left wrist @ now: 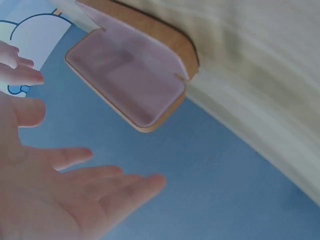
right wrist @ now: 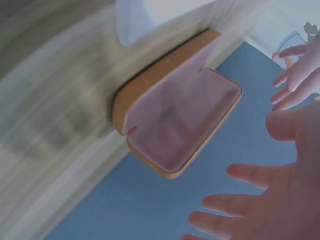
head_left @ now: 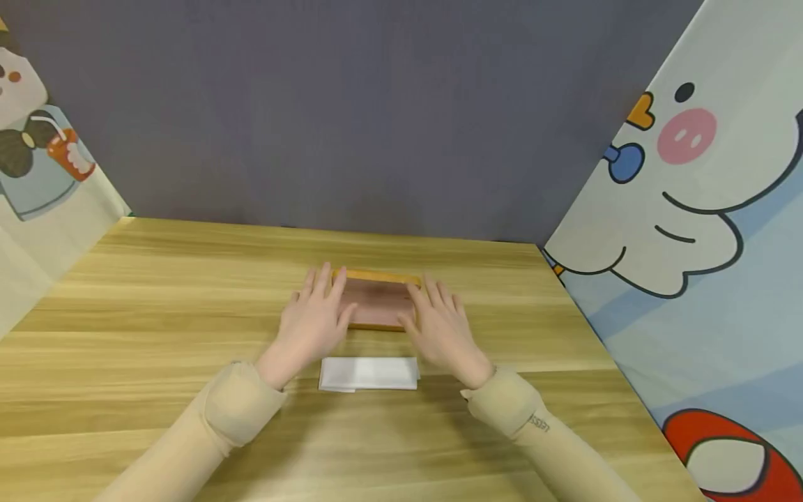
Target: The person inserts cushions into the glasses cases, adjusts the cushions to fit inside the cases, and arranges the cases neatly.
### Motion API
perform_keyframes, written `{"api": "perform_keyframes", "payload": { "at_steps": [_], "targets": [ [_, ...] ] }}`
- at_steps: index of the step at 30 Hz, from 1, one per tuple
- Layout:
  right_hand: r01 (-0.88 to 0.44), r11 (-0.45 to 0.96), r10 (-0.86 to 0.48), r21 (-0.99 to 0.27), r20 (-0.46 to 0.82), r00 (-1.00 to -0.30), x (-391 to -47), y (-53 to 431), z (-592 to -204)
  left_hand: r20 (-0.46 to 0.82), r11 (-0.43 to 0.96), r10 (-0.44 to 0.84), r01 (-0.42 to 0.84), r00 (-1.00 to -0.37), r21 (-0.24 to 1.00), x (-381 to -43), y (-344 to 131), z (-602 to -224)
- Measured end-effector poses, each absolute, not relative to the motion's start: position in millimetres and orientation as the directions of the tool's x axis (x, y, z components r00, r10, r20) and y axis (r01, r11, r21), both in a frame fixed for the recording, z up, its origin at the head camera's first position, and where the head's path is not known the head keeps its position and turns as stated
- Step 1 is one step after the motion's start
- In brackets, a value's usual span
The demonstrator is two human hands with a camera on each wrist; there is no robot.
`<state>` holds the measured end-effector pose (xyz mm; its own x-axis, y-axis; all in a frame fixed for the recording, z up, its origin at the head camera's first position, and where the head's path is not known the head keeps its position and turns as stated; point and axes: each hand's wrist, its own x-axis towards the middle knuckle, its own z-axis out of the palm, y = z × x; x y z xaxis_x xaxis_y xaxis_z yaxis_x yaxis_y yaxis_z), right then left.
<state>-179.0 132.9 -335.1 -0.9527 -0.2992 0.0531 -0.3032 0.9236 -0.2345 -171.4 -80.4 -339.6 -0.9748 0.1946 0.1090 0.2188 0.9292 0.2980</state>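
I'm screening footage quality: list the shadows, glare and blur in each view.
Head: soft shadows on the table between the sleeves; left wrist: table grain hazy, case clearer; right wrist: folded white sheet washed out by glare, table grain smeared.

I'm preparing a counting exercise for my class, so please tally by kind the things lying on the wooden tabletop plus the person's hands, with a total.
Open pink-lined case: 1
White folded item: 1
Hands, the left hand and the right hand: 2
Total: 4
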Motion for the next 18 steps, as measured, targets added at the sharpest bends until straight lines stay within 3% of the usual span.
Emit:
{"api": "perform_keyframes", "payload": {
  "at_steps": [10,18],
  "targets": [
    [-0.358,0.899,-0.359,-0.25,0.045,-0.932,-161,147,-353,0.165,0.895,0.271,0.311,-0.948,0.319,-152,-91,-362],
    [-0.391,0.884,-0.397,-0.257,0.031,-0.917,-158,152,-369,0.095,0.886,0.312,0.326,-0.945,0.329,-141,-98,-374]
  ]
}}
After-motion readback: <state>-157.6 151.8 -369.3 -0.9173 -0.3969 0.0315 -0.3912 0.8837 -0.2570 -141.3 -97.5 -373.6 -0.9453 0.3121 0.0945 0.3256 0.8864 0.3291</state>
